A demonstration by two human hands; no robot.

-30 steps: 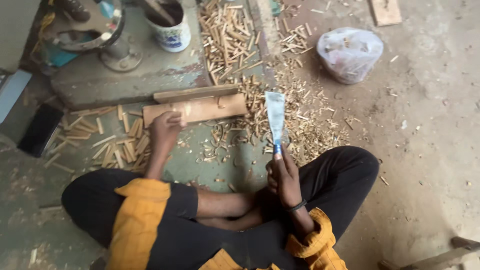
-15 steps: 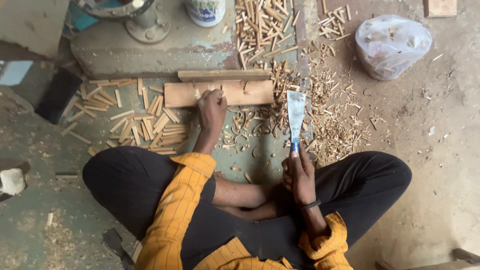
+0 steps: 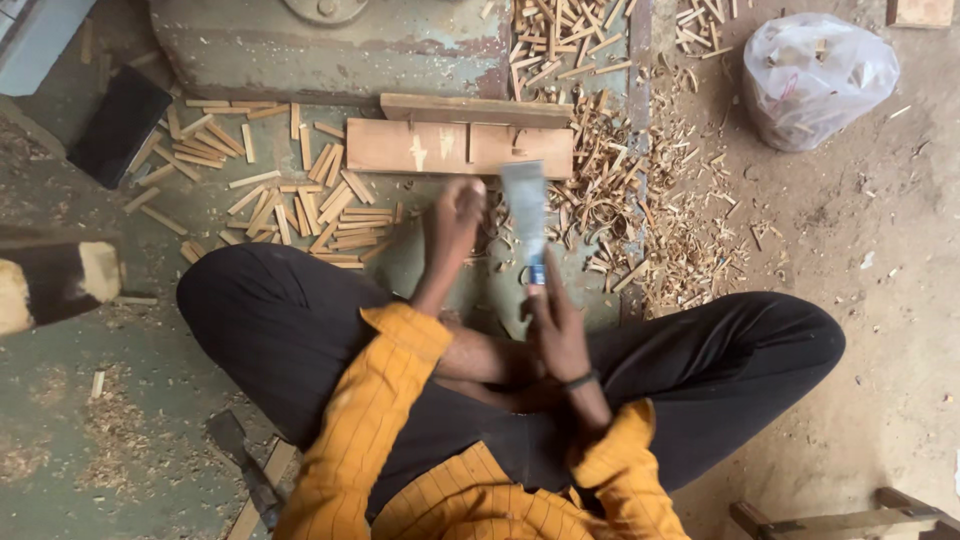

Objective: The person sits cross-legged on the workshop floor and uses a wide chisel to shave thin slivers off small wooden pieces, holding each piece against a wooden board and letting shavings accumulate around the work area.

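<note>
Head view: we look down on a person seated cross-legged on the floor (image 3: pixel 900 330), and what has changed since a second ago is the left hand (image 3: pixel 455 215). It lay on the wooden block (image 3: pixel 462 147) then; now it has drawn back to just short of the block's near edge, blurred in motion, so we cannot tell whether its fingers are spread or pinching a sliver. The right hand (image 3: pixel 555 315) keeps its fingers wrapped around the handle of a broad flat blade (image 3: pixel 526 212), which still points toward the block with its tip close to the near edge, though it has swung in beside the left hand. The block itself has not shifted: it lies flat, with a thinner plank (image 3: pixel 475 108) touching its far edge. Left of the block we see a scatter of cut wooden sticks (image 3: pixel 290 200); right of it, a drift of curled shavings (image 3: pixel 650 220), and further right a tied plastic bag (image 3: pixel 818 75). With hand and blade now brought together in front of the block, we judge that the person is between cuts, handling a small piece rather than chopping on the block.
</note>
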